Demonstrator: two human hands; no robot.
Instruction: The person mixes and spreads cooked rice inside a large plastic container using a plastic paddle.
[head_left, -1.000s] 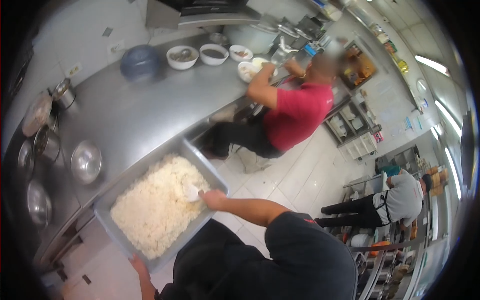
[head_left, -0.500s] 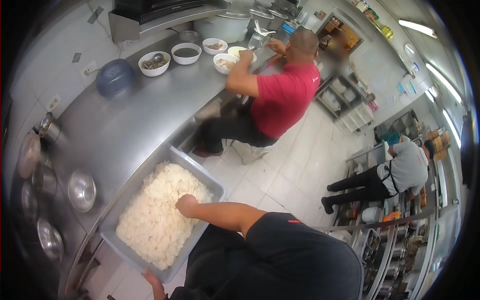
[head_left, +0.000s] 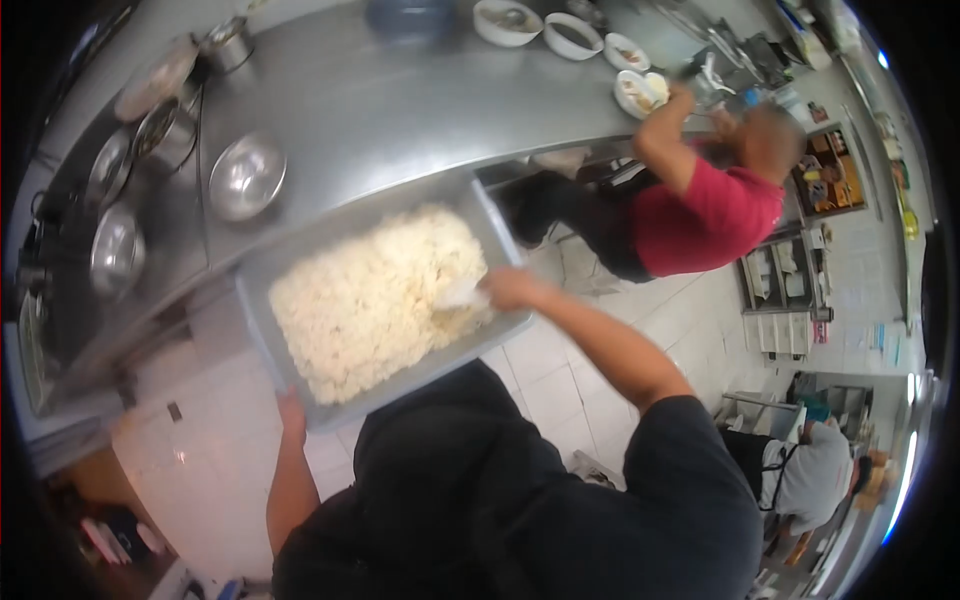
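A grey plastic tub full of cooked white rice is in front of my body, by the edge of the steel counter. My right hand is closed around the handle of a white rice paddle, blurred by motion. Its blade is in the rice at the tub's right side, beside a dug-out hollow. At the near left corner, my left hand grips the tub's rim; its fingers are partly hidden.
On the steel counter are a metal bowl, several pots and white bowls of food. A co-worker in a red shirt sits at the right along the counter. Another person in grey stands farther right.
My view has turned, so the tub appears more level. My right hand has moved to the tub's right side, and the white paddle now shows. My left hand stays at the corner.
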